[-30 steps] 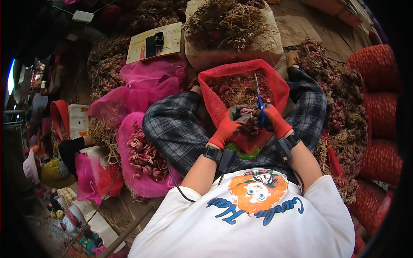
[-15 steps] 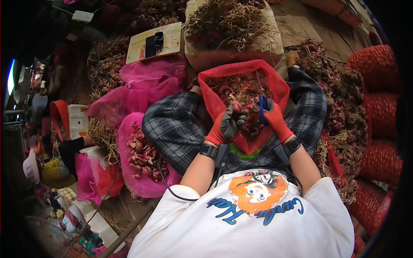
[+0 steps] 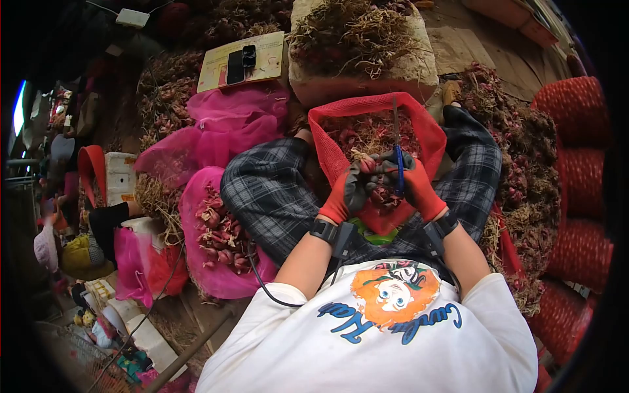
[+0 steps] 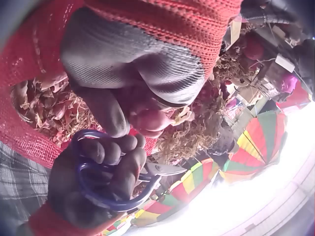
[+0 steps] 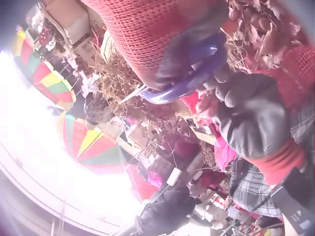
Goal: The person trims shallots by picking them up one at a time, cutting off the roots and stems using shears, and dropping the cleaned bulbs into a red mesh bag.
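Both hands wear red gloves with dark grey coated palms and meet over a red mesh bag (image 3: 429,131) between the knees. My left hand (image 3: 348,196) curls round a shallot (image 4: 150,120), whose dry top pokes out past the fingers in the left wrist view. In my right hand (image 3: 417,187) is a pair of scissors (image 3: 398,171) with blue handles, fingers through the loops and blades pointing away from the body. The fingertips of the two hands are close together near the shallot. Loose shallots and dry skins lie inside the red bag.
A pink mesh bag (image 3: 265,270) of shallots stands by the left knee. Ahead is a pale block (image 3: 400,75) heaped with dry stalks, beside a board (image 3: 270,62) with a phone (image 3: 236,68). Stacked full red sacks (image 3: 570,170) line the right side.
Half a second ago my left hand was turned up, apart from the right, showing the shallot. Now it has turned back over and the hands are close again. The head view has shifted slightly.
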The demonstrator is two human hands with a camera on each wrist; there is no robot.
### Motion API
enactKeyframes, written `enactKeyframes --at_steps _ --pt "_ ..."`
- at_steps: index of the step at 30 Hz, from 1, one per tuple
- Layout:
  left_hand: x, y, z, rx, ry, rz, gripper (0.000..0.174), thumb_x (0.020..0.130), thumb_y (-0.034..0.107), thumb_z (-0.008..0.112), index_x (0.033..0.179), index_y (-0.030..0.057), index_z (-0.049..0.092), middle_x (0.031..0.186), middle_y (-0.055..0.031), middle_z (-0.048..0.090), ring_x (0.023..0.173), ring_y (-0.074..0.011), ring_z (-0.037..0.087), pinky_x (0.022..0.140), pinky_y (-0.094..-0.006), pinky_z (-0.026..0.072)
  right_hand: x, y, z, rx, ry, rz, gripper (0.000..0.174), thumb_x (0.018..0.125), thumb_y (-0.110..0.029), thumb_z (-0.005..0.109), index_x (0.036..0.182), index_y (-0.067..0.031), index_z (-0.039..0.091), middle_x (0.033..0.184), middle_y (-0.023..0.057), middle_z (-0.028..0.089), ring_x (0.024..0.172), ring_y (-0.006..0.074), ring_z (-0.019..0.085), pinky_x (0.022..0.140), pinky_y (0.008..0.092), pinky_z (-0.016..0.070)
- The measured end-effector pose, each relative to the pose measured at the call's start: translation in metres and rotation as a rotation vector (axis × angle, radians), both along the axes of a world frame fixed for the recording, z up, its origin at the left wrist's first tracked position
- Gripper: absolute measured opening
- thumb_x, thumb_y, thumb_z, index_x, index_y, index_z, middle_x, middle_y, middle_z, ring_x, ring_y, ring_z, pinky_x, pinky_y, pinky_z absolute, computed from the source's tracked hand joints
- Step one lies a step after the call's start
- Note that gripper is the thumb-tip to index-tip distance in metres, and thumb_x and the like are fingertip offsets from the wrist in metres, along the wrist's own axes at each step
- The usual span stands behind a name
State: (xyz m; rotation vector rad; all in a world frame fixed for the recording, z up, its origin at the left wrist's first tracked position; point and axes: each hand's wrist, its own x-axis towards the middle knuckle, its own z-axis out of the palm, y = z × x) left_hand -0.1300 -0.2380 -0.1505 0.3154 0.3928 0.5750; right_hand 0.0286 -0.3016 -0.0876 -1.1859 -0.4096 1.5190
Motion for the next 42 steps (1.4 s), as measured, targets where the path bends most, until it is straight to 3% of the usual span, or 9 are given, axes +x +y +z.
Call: enactKeyframes --at_steps 9,15,21,24,30,33,36,39,42 --pt "-0.004 0.005 0.018 -0.179 0.056 -0.172 0.032 0.091 0.035 0.052 0.111 0.0103 0.054 0.080 0.0024 0.051 0.058 -0.0064 0.044 0.049 -0.0177 0.0381 -0.007 0.006 0.007 0.178 -0.295 -0.089 0.041 0.078 -0.006 0.066 0.116 0.0010 0.051 0.097 0.0052 0.064 0.085 0.0124 0.062 0.074 0.0235 0.0505" --pt "-0.011 0.006 0.005 -0.273 0.208 -0.352 0.036 0.093 0.040 0.046 0.109 0.0092 0.054 0.074 0.0022 0.054 0.052 -0.0051 0.044 0.045 -0.0183 0.0375 0.007 0.005 -0.006 0.054 -0.104 0.145 0.041 0.077 -0.006 0.067 0.114 0.0021 0.052 0.096 0.0049 0.062 0.087 0.0117 0.061 0.073 0.0236 0.0507" --pt "-0.003 -0.002 0.032 -0.031 0.500 -0.240 0.041 0.095 0.047 0.039 0.110 0.0120 0.054 0.077 0.0045 0.052 0.055 -0.0024 0.040 0.049 -0.0135 0.0335 0.000 0.004 -0.005 0.043 -0.102 0.069 0.034 0.078 -0.008 0.065 0.109 0.0019 0.054 0.088 0.0055 0.063 0.074 0.0102 0.063 0.065 0.0226 0.0512" --pt "-0.001 -0.002 0.027 0.123 0.359 -0.227 0.041 0.096 0.048 0.039 0.111 0.0124 0.054 0.081 0.0054 0.051 0.057 -0.0018 0.038 0.050 -0.0116 0.0312 0.005 0.003 -0.001 -0.001 -0.052 0.034 0.028 0.080 -0.009 0.063 0.105 0.0011 0.056 0.085 0.0064 0.063 0.068 0.0123 0.063 0.060 0.0228 0.0508" --pt "-0.007 0.005 0.026 -0.193 0.160 -0.289 0.034 0.096 0.041 0.043 0.111 0.0118 0.054 0.086 0.0032 0.054 0.065 -0.0023 0.047 0.051 -0.0129 0.0401 0.010 -0.001 -0.020 -0.079 0.005 -0.011 0.027 0.083 -0.015 0.060 0.106 -0.0029 0.058 0.079 0.0032 0.062 0.061 0.0095 0.058 0.053 0.0212 0.0471" --pt "-0.005 0.004 0.021 -0.261 0.104 -0.141 0.033 0.094 0.039 0.048 0.108 0.0106 0.056 0.087 0.0008 0.056 0.067 -0.0038 0.051 0.053 -0.0151 0.0460 0.007 -0.001 -0.012 -0.094 -0.044 -0.069 0.024 0.083 -0.016 0.062 0.103 -0.0032 0.058 0.076 0.0038 0.062 0.058 0.0092 0.057 0.051 0.0220 0.0464" --pt "-0.005 0.011 0.010 -0.519 -0.080 -0.132 0.034 0.092 0.039 0.053 0.105 0.0087 0.058 0.087 -0.0012 0.058 0.066 -0.0064 0.054 0.053 -0.0170 0.0476 0.014 -0.005 -0.016 -0.112 -0.121 0.017 0.024 0.083 -0.021 0.062 0.101 -0.0047 0.060 0.076 0.0083 0.065 0.062 0.0137 0.061 0.054 0.0263 0.0476" --pt "-0.005 0.012 0.016 -0.596 0.055 0.087 0.036 0.088 0.042 0.058 0.100 0.0077 0.059 0.090 -0.0035 0.059 0.065 -0.0094 0.056 0.052 -0.0177 0.0478 0.009 -0.012 0.005 0.075 -1.008 0.207 0.025 0.082 -0.027 0.063 0.099 -0.0075 0.063 0.077 0.0113 0.065 0.067 0.0219 0.064 0.059 0.0316 0.0480" --pt "-0.018 0.020 0.001 -0.639 -0.117 -0.118 0.042 0.084 0.042 0.063 0.098 0.0028 0.063 0.086 -0.0037 0.065 0.065 -0.0123 0.059 0.053 -0.0176 0.0503 0.010 -0.028 0.006 0.018 -1.280 0.313 0.027 0.080 -0.032 0.065 0.095 -0.0096 0.064 0.077 0.0113 0.064 0.071 0.0287 0.063 0.063 0.0360 0.0478"
